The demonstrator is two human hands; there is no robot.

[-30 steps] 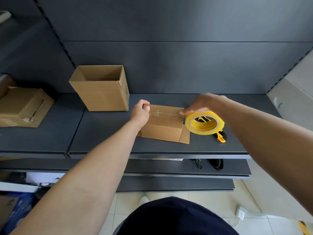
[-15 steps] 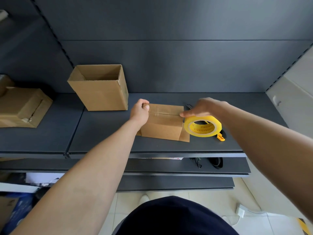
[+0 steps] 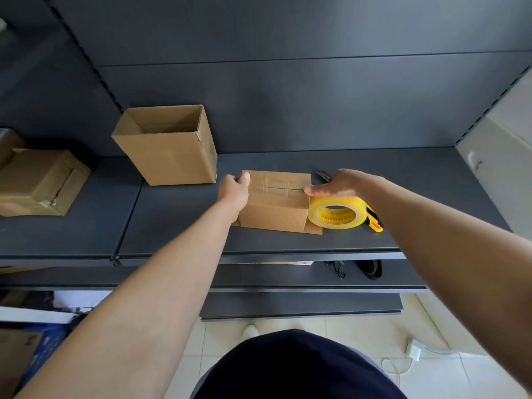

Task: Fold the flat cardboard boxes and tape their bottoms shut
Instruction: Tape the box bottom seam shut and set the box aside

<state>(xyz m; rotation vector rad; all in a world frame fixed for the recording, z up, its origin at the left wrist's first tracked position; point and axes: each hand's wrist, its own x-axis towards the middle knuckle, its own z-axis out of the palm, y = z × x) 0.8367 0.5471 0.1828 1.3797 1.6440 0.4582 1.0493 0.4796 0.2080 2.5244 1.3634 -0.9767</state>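
A small cardboard box [image 3: 273, 214] stands bottom-up on the dark shelf [image 3: 178, 226], its flaps closed with a strip of clear tape along the seam. My left hand [image 3: 234, 187] grips the box's left top edge, thumb on the tape. My right hand [image 3: 338, 184] holds a yellow tape roll [image 3: 336, 216] against the box's right side, fingertips pressing at the right top edge. A folded open-top box [image 3: 169, 146] stands upright behind and to the left.
A yellow-handled cutter [image 3: 374, 221] lies under my right wrist beside the roll. Another closed carton [image 3: 40, 182] lies at the far left of the shelf. Lower shelves hold dark items [image 3: 370, 269]. A white cable and plug [image 3: 413, 351] lie on the tiled floor.
My right hand has lowered the tape roll from above the box's right edge down against its right side. The left hand and the box have stayed put.
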